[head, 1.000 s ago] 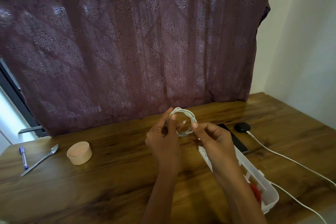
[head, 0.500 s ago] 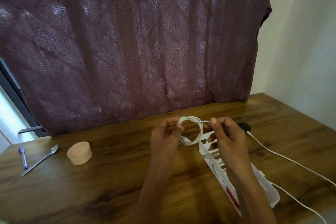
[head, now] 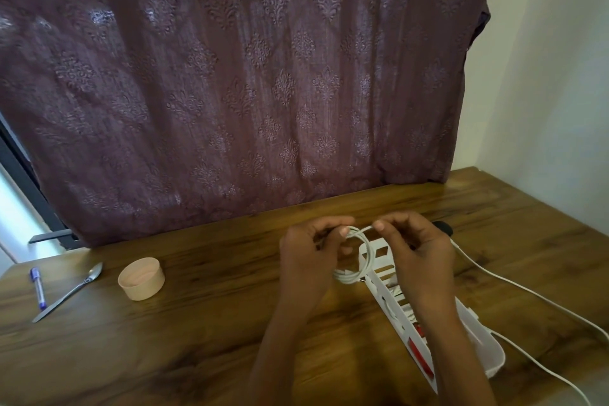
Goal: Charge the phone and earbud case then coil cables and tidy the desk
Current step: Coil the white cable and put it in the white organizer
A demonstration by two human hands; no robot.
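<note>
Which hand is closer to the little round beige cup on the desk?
Left. The left hand is right of the beige cup; the right hand is farther right, past the coiled cable.

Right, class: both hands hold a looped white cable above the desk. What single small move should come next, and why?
Probably wrap the short free end round the coiled cable to bind it. The left hand pinches the loops together, the right hand pinches that end at the top, and nothing visible fastens the coil yet.
</note>
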